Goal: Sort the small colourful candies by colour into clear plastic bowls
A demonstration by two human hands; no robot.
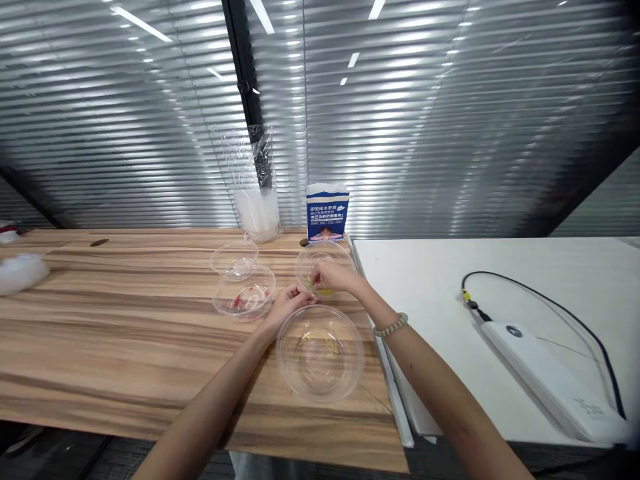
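Note:
My right hand [331, 275] reaches down into a clear plastic bowl [301, 263] at the back, its fingers pinched together over small yellow pieces [326, 291]. What those fingertips hold, if anything, is too small to make out. My left hand [290, 302] grips the near left rim of that same bowl. Closer to me stands a larger clear bowl [320, 387], with more yellow bits [330, 347] showing in it. Left of my left hand sits another clear bowl [219, 305] containing small red pieces [243, 300].
Behind the red pieces is an additional clear bowl [220, 259]. A bag of white plastic containers [259, 213] and a blue printed carton [327, 217] stand by the blinds. On the white table [415, 280] at right lies a white power bank [545, 377] with a black cable [565, 310].

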